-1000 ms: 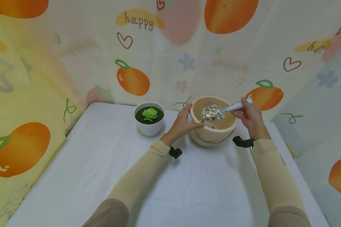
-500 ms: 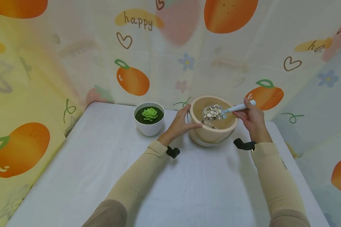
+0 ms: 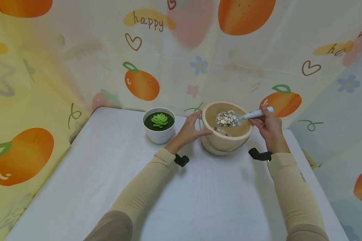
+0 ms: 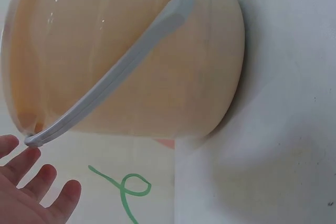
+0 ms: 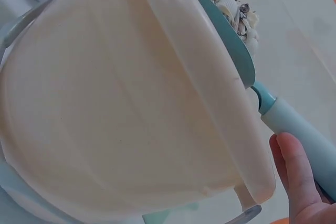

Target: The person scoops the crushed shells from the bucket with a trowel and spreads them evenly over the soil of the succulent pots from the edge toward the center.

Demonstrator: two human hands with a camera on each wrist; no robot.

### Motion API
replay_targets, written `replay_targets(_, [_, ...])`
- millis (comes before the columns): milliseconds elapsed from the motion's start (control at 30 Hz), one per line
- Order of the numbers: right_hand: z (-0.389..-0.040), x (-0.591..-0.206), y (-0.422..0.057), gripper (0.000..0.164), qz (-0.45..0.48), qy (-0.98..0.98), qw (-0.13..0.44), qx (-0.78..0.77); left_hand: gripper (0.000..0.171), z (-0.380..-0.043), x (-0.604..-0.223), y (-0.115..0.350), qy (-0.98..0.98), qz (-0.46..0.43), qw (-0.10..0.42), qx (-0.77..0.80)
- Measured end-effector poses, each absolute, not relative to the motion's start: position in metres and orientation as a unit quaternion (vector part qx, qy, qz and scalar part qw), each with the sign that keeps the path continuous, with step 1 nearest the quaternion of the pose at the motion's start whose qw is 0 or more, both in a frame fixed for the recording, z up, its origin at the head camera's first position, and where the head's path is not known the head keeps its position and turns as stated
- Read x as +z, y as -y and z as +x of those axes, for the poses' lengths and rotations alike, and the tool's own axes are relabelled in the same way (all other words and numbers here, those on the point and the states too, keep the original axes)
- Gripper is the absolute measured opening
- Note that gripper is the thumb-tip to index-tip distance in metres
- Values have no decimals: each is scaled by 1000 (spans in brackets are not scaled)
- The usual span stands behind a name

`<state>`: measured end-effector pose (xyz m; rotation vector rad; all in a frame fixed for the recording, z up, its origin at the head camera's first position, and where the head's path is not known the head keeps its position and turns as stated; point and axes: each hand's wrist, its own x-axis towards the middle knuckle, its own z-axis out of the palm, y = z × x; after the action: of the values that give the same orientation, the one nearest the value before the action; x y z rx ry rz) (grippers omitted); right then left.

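A beige plastic bucket (image 3: pixel 226 144) with a grey carrying handle (image 4: pixel 113 77) stands upright at the back right of the table. My right hand (image 3: pixel 269 126) grips the pale blue handle of a toy shovel (image 3: pixel 254 114) at the bucket's right side. Small shells (image 3: pixel 227 118) heap on its blade, which is over the bucket's mouth; the right wrist view shows the blade's teal underside (image 5: pixel 231 43) above the rim. My left hand (image 3: pixel 189 132) is spread at the bucket's left rim, thumb toward the front. Its fingertips (image 4: pixel 32 155) lie at the carrying handle's joint; whether they touch is unclear.
A white pot (image 3: pixel 158 135) with a green succulent (image 3: pixel 159 120) stands left of the bucket. A white cloth (image 3: pixel 181 201) covers the table. Printed sheets (image 3: pixel 175 77) hang close behind the table and along its sides. More shells (image 3: pixel 221 132) show inside the bucket's near wall.
The shovel with its shells and my right hand have shifted slightly right. My left hand has drawn back a little to the left at the rim. The bucket stays put.
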<state>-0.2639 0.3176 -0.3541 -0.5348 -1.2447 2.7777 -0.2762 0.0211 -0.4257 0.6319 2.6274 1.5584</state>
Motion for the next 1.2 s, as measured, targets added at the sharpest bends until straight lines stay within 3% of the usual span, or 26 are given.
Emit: replay_targets(1200, [-265,-337,-291,20,-141,370,46,917,93,-273,-394,26,-857,203,-56,470])
